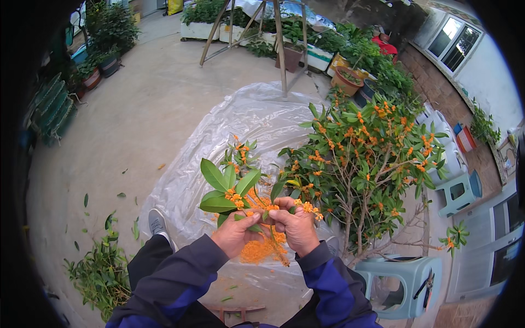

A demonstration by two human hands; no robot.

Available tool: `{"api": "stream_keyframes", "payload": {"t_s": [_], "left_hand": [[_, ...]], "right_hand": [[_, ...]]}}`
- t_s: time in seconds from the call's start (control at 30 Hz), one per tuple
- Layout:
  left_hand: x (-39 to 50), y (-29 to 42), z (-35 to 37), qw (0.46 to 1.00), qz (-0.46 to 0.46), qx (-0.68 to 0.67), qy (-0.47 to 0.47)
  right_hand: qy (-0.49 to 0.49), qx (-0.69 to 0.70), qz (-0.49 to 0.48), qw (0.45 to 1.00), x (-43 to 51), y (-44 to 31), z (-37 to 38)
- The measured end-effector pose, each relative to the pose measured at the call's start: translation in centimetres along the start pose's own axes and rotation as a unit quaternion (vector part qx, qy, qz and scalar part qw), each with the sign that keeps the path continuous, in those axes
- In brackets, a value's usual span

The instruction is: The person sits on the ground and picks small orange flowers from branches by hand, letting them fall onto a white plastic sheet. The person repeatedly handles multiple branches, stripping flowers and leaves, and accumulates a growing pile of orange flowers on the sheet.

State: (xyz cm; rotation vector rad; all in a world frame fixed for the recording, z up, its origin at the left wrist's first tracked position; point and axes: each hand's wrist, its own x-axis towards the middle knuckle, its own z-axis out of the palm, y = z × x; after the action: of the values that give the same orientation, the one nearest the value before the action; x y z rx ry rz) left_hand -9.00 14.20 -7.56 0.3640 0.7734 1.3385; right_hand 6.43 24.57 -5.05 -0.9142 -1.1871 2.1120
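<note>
Between my two hands is a leafy osmanthus sprig (219,203) with clusters of small orange flowers. My left hand (237,233) grips its stem, with broad green leaves spreading above and to the left of the fingers. Close beside it, my right hand (296,224) has thumb and fingers pinched at the flowers and stem; exactly what they pinch is hidden. An orange cluster (308,208) shows at the right fingertips. Under the hands, a heap of loose orange flowers (258,251) lies on a clear plastic sheet (197,141). Another flowering sprig (242,153) rests on the sheet beyond.
Large cut flowering branches (357,164) stand to the right. A blue-grey plastic stool (398,268) has pruning shears (427,287) hanging at its side. Leafy cuttings (100,268) are piled at lower left. Wooden legs (281,53) stand at the sheet's far edge, near planters (320,59).
</note>
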Motion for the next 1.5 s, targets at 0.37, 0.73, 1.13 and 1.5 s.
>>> {"api": "stream_keyframes", "payload": {"t_s": [0.37, 0.73, 1.13, 1.5], "left_hand": [[0.2, -0.9, -1.1, 0.998, -0.03, -0.054, 0.019], [0.0, -0.9, -1.8, 0.997, -0.014, -0.077, -0.024], [-2.6, 1.6, -1.0, 0.998, -0.058, 0.022, -0.005], [-2.1, -1.5, -2.2, 0.998, -0.051, -0.005, 0.03]], "right_hand": [[-0.006, -0.15, -0.089, 0.985, 0.0, 1.1, 1.0], [0.018, -0.245, -0.183, 0.952, -0.3, 1.5, 2.3], [-0.09, -0.529, -0.343, 0.771, -1.5, 0.9, 4.0], [-0.115, -0.574, -0.368, 0.722, -2.3, 0.8, 4.3]]}}
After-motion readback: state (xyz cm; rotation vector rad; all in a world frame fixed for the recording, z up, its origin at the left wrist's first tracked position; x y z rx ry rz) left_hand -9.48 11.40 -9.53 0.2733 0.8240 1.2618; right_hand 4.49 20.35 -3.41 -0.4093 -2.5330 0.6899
